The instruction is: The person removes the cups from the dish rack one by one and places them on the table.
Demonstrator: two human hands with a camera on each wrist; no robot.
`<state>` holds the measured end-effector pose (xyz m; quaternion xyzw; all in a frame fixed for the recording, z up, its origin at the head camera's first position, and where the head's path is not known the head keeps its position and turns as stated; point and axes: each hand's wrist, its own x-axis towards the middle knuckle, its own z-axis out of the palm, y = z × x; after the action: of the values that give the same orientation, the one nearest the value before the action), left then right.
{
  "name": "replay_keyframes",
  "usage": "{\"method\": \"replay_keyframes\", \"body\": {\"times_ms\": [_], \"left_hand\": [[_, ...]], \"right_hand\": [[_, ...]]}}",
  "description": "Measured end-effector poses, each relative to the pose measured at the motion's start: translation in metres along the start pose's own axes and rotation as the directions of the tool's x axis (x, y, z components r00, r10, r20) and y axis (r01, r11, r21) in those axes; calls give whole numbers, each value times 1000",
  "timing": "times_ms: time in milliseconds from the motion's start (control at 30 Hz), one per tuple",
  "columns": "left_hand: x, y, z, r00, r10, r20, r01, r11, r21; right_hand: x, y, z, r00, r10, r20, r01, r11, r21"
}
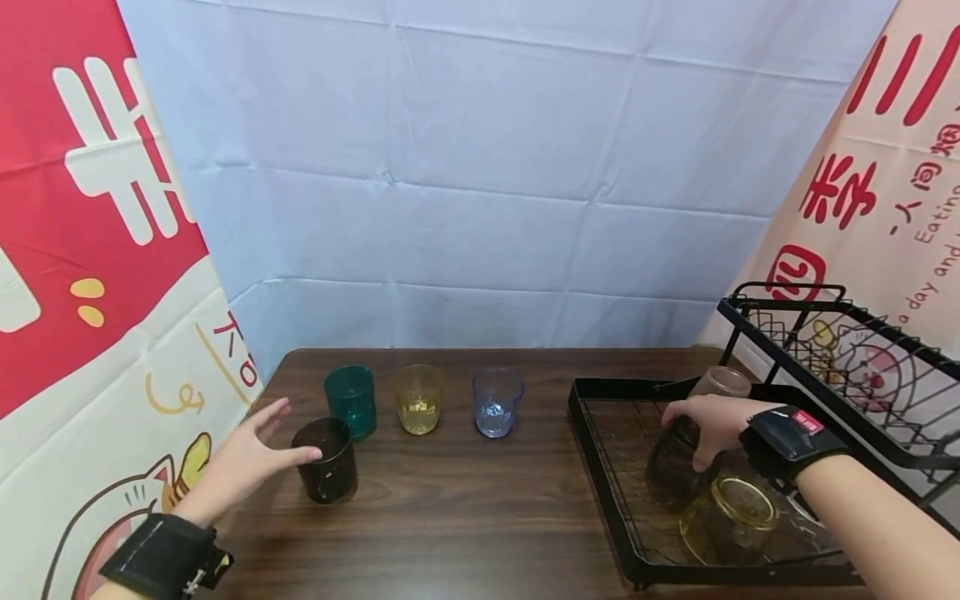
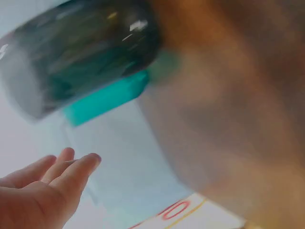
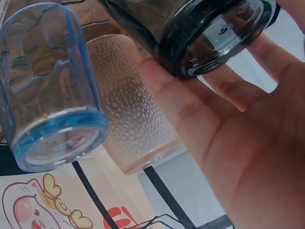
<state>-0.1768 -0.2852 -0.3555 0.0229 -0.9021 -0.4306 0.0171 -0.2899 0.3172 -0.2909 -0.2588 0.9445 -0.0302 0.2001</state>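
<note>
On the left, my left hand (image 1: pixel 243 458) is beside a black cup (image 1: pixel 330 475), thumb and fingers spread. In the left wrist view its fingers (image 2: pixel 71 176) stand apart from that cup. My right hand (image 1: pixel 716 425) grips a dark glass (image 1: pixel 671 471) that is upside down in the rack (image 1: pixel 600 483). In the right wrist view, the fingers lie round the base of the dark glass (image 3: pixel 214 43). Beside it are a dimpled pinkish glass (image 3: pixel 128 100) and a clear blue-tinted glass (image 3: pixel 57 95), both bottom up.
A teal glass (image 1: pixel 352 400), a yellow glass (image 1: pixel 418 400) and a blue glass (image 1: pixel 497 404) stand upright along the back of the wooden table (image 1: pixel 480 500). An upturned yellow-rimmed glass (image 1: pixel 742 504) is at the rack's front. The rack's upper wire basket (image 1: pixel 862 367) overhangs the right side.
</note>
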Motion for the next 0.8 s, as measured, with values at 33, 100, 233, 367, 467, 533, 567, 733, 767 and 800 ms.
{"method": "replay_keyframes", "body": {"times_ms": [33,100,233,367,467,533,567,733,767,800], "left_hand": [[1,6,-4,1000,21,-4,-21,1000,1],[3,20,-10,997,70,-14,-70,998,-7],[11,52,-10,987,163,-8,-163,986,-43],[20,83,13,969,245,36,-237,960,-151],[27,103,39,957,275,87,-245,935,-258],[32,114,58,953,279,116,-229,918,-324],[35,119,67,951,280,129,-221,910,-350],[46,140,111,944,283,167,-168,852,-495],[48,144,118,942,285,177,-151,832,-534],[49,148,125,938,288,190,-131,807,-576]], "right_hand": [[-2,0,-1,1000,2,-1,-2,1000,1],[-4,1,-5,1000,5,-5,-5,1000,3],[-9,1,-17,999,14,-36,-13,1000,25],[-10,-8,-33,985,-80,-156,89,995,49],[-7,-25,-45,942,-167,-291,190,980,55],[-3,-40,-51,909,-185,-374,230,970,79],[-1,-48,-52,891,-189,-413,248,964,93],[18,-87,-51,817,-159,-555,354,897,264],[22,-94,-48,803,-153,-576,384,872,303],[27,-102,-45,790,-143,-596,411,845,342]]}}
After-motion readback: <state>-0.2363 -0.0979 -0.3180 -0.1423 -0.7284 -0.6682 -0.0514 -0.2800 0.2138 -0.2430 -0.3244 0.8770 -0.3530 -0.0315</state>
